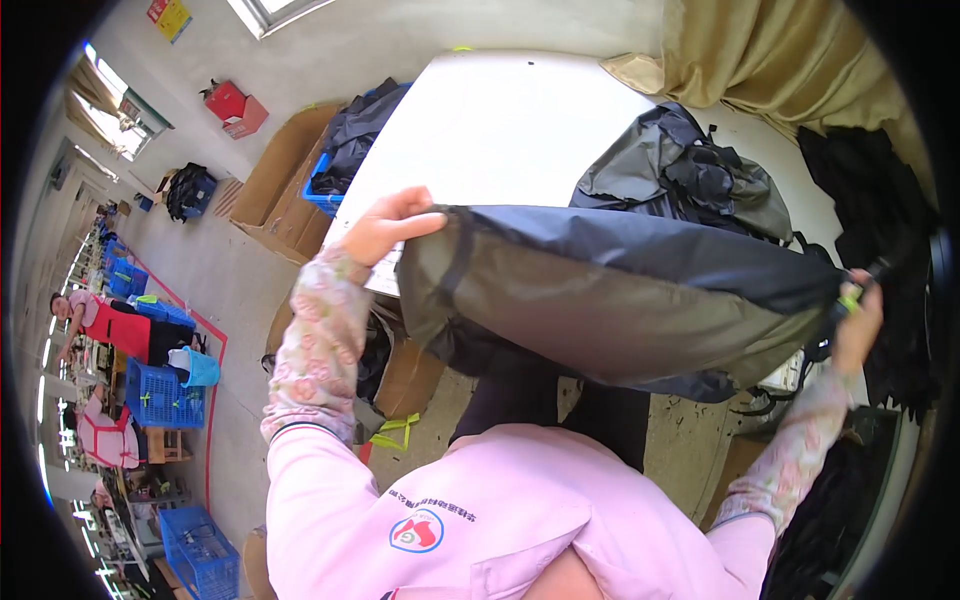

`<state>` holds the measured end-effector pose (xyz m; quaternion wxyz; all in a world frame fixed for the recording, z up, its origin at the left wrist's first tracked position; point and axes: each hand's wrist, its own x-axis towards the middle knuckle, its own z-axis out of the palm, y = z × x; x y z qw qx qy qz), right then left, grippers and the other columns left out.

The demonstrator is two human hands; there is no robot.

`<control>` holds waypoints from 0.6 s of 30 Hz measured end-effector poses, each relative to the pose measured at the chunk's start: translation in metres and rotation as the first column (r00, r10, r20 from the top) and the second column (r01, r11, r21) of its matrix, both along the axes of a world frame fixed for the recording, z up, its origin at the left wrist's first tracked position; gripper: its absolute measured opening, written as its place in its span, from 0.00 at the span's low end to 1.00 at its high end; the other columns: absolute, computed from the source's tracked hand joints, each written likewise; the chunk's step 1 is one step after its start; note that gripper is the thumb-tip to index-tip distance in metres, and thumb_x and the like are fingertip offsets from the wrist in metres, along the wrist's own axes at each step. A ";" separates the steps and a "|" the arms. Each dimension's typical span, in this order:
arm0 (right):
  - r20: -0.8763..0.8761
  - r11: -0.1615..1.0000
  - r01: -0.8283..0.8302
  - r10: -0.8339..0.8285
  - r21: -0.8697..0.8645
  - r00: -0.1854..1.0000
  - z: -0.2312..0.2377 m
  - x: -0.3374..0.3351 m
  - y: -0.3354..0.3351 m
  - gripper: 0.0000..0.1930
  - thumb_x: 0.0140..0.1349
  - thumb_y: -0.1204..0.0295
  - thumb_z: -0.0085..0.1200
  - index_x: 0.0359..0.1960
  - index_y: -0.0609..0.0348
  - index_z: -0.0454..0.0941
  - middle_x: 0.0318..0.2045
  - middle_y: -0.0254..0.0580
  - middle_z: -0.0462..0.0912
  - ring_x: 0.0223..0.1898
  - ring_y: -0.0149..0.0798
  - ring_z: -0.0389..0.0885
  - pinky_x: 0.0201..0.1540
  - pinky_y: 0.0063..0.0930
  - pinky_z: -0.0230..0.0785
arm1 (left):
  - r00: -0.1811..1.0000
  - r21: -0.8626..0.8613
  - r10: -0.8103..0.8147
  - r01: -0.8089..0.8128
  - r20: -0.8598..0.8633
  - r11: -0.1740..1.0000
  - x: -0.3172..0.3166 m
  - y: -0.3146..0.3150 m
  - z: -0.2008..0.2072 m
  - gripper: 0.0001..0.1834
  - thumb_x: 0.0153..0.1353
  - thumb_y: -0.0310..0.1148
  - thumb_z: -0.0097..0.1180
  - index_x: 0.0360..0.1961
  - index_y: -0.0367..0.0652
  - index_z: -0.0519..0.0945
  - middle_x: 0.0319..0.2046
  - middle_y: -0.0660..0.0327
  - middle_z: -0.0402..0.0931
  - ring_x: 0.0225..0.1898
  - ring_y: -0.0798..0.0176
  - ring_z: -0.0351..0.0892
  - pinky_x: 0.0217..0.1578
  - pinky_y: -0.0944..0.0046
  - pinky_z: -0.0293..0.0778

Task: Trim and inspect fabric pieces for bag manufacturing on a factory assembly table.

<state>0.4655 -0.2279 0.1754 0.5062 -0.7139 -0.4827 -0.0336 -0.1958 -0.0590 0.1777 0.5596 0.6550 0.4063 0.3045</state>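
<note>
A long bag of olive-grey and black fabric (620,295) is stretched sideways between my two hands, over the near edge of the white table (490,120). At its left end, my left hand (395,222) pinches the upper corner between thumb and fingers. My right hand (860,322) is closed on the right end, where a black strap and a small yellow-green piece show by the fingers. On the table just beyond lies a crumpled pile of similar grey and black fabric (680,175).
Black fabric pieces (870,230) hang at the right, below a gold curtain (790,50). Left of the table stand a cardboard box (285,185) and a blue crate with dark fabric. Farther left, a person in a red apron (115,322) is near blue baskets (165,395).
</note>
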 end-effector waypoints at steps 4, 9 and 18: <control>0.261 0.934 0.295 -0.239 -0.202 0.935 -0.076 -0.025 0.040 0.12 0.54 0.82 0.55 0.42 0.65 0.75 0.36 0.47 0.82 0.39 0.48 0.81 0.44 0.35 0.69 | 0.990 0.023 0.033 -0.030 -0.139 0.999 0.027 0.030 -0.099 0.13 0.57 0.36 0.65 0.30 0.43 0.72 0.23 0.73 0.67 0.27 0.78 0.68 0.29 0.74 0.65; -0.207 0.980 -0.162 0.135 -0.118 0.969 -0.083 -0.118 0.009 0.10 0.56 0.80 0.60 0.38 0.63 0.74 0.32 0.40 0.83 0.36 0.32 0.80 0.41 0.26 0.70 | 0.838 0.512 0.225 0.074 -0.498 0.856 0.053 0.011 -0.119 0.18 0.53 0.37 0.65 0.42 0.42 0.77 0.38 0.56 0.77 0.39 0.55 0.76 0.44 0.59 0.72; -0.109 0.833 -0.400 0.389 -0.383 0.915 -0.134 -0.175 0.025 0.19 0.46 0.80 0.63 0.40 0.60 0.70 0.32 0.47 0.80 0.38 0.53 0.80 0.40 0.38 0.72 | 0.832 0.641 0.051 0.386 -0.552 0.663 0.072 0.014 -0.123 0.13 0.48 0.29 0.65 0.35 0.41 0.78 0.37 0.58 0.75 0.44 0.49 0.71 0.46 0.54 0.68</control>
